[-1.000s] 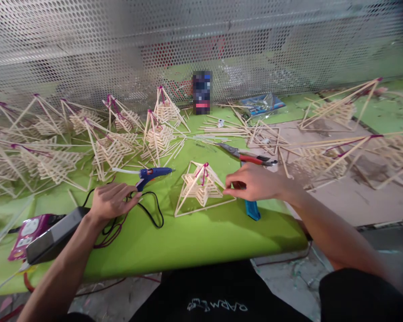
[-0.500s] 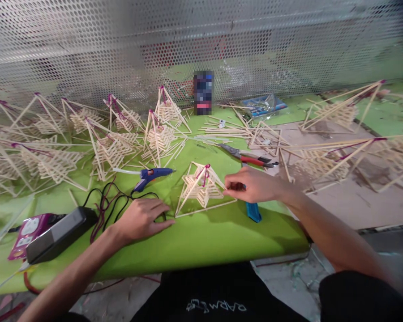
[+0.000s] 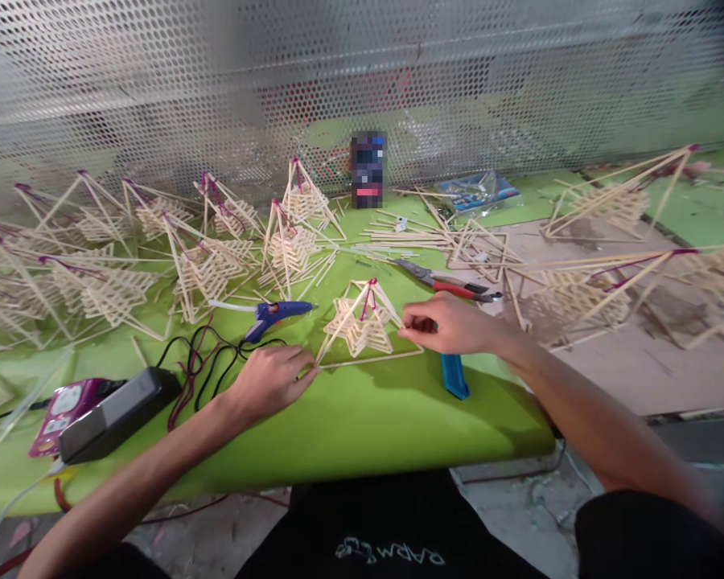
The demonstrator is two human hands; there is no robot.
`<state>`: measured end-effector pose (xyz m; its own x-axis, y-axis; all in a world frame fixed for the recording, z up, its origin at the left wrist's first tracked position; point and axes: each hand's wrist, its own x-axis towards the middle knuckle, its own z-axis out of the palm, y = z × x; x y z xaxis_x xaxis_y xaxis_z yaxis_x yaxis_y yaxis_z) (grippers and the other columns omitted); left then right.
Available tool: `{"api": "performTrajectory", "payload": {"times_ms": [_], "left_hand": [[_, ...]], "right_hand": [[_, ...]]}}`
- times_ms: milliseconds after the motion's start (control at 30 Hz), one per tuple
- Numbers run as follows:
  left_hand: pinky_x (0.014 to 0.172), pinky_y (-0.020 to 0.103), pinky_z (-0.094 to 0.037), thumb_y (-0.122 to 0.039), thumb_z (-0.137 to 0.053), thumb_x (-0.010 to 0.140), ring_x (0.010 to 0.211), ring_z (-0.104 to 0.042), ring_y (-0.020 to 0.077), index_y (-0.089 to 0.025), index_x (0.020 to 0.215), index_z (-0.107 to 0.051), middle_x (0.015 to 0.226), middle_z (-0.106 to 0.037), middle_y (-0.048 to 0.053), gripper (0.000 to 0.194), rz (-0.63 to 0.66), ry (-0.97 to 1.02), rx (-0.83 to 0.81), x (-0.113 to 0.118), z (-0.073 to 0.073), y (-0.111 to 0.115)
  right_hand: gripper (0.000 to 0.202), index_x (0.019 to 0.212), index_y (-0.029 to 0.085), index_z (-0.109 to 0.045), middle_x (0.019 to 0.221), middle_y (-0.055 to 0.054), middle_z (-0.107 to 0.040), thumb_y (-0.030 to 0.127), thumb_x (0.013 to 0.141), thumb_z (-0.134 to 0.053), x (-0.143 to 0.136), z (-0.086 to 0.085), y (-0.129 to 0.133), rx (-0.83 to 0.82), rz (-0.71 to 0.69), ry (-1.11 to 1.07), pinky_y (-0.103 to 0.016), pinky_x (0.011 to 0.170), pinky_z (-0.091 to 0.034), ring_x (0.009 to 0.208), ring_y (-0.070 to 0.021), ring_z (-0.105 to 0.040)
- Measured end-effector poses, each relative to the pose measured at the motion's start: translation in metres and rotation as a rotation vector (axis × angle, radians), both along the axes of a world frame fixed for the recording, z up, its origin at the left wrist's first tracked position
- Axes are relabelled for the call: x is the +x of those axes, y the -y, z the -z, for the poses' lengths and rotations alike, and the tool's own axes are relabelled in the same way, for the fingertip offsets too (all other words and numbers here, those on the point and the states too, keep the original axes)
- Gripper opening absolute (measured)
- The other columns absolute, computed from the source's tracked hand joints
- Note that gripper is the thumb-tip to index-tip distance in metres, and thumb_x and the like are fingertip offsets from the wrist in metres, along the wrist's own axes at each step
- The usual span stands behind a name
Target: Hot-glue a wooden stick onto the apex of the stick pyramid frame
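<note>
A small pyramid frame of thin wooden sticks point(image 3: 371, 359) stands before me, with a layered stick star point(image 3: 360, 327) inside and purple thread at its peak. My left hand point(image 3: 273, 379) has its thumb and fingers closed at the frame's left front corner. On the other side, my right hand point(image 3: 452, 323) pinches the frame near its right side, fingers curled. Under and beside that hand lies a blue tool point(image 3: 454, 376), partly hidden by it. A blue glue gun point(image 3: 276, 315) rests left of the frame, and red-handled pliers point(image 3: 450, 283) lie behind it.
Several similar stick pyramids point(image 3: 208, 269) crowd the left, with more at right point(image 3: 603, 205). Loose sticks point(image 3: 407, 235) and a plastic packet point(image 3: 479, 193) lie behind. A dark box point(image 3: 121, 414) and cables point(image 3: 199, 362) sit at left. A perforated metal sheet point(image 3: 235, 88) rises at the back.
My left hand has gone from lying spread on the table to closing at the frame's left corner. The frame's front edge has shifted slightly away from me. The right hand keeps its pinch.
</note>
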<state>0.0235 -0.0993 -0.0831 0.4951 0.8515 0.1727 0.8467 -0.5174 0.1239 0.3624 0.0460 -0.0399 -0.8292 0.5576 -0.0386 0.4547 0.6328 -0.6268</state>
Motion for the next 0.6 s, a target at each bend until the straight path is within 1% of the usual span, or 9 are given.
{"api": "performTrajectory", "payload": {"times_ms": [100,200,300,433,600], "left_hand": [[0.062,0.029,-0.055,-0.038,-0.057,0.108,0.074,-0.074,0.0194,-0.020,0.100,-0.081,0.088,-0.081,0.006,0.031,-0.105,0.005,-0.079,-0.001,0.002,-0.009],[0.065,0.029,-0.057,-0.037,-0.057,0.106,0.077,-0.076,0.0203,-0.020,0.101,-0.082,0.093,-0.083,0.007,0.030,-0.184,0.001,-0.115,-0.002,0.003,-0.018],[0.068,0.030,-0.058,-0.034,-0.054,0.106,0.079,-0.076,0.0207,-0.020,0.103,-0.082,0.098,-0.083,0.009,0.032,-0.220,0.000,-0.115,-0.001,0.004,-0.024],[0.068,0.032,-0.058,-0.035,-0.054,0.105,0.080,-0.076,0.0224,-0.019,0.101,-0.083,0.099,-0.083,0.010,0.034,-0.258,0.018,-0.129,0.001,0.004,-0.028],[0.065,0.031,-0.056,-0.037,-0.056,0.103,0.071,-0.072,0.0201,-0.019,0.094,-0.083,0.094,-0.082,0.010,0.033,-0.315,0.110,-0.141,0.004,0.003,-0.029]], "right_hand": [[0.030,0.079,0.025,-0.058,0.059,0.003,-0.061,0.046,0.100,-0.061,-0.002,-0.001,-0.002,-0.018,0.033,-0.019,-0.033,0.057,-0.033,0.052,-0.0138,-0.048],[0.029,0.081,0.024,-0.061,0.061,0.001,-0.066,0.047,0.100,-0.059,-0.004,0.000,-0.004,0.003,0.071,-0.035,-0.032,0.058,-0.036,0.053,-0.0145,-0.052],[0.030,0.084,0.023,-0.065,0.063,0.000,-0.069,0.048,0.100,-0.059,-0.006,0.002,-0.005,0.041,0.104,-0.051,-0.031,0.061,-0.039,0.054,-0.0149,-0.057],[0.033,0.085,0.022,-0.068,0.060,0.000,-0.069,0.049,0.101,-0.059,-0.009,0.004,-0.007,0.081,0.139,-0.068,-0.030,0.060,-0.039,0.052,-0.0150,-0.057],[0.031,0.088,0.022,-0.070,0.063,-0.001,-0.072,0.048,0.102,-0.059,-0.010,0.008,-0.010,0.126,0.165,-0.112,-0.031,0.060,-0.040,0.053,-0.0158,-0.058]]}}
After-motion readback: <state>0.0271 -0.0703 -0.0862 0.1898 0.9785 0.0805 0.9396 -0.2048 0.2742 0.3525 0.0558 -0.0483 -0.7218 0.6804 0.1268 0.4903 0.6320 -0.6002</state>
